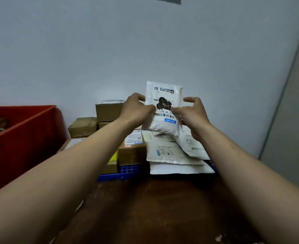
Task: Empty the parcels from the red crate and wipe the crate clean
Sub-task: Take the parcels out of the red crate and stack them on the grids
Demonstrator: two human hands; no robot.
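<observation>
A white plastic mailer parcel (164, 104) with a shipping label and a black scribble is held upright in the air in front of the wall. My left hand (136, 110) grips its left edge, thumb on the label. My right hand (191, 113) pinches its right side, with the upper fingers curled clear of it. The red crate (22, 138) stands at the left edge; something brown shows inside it, mostly hidden.
Below the held parcel, brown cardboard boxes (108, 111) and flat white mailers (169, 154) are piled on a blue plastic pallet (125, 172) against the wall. Dark brown floor (154, 208) lies in front. A grey panel (293, 120) rises at the right.
</observation>
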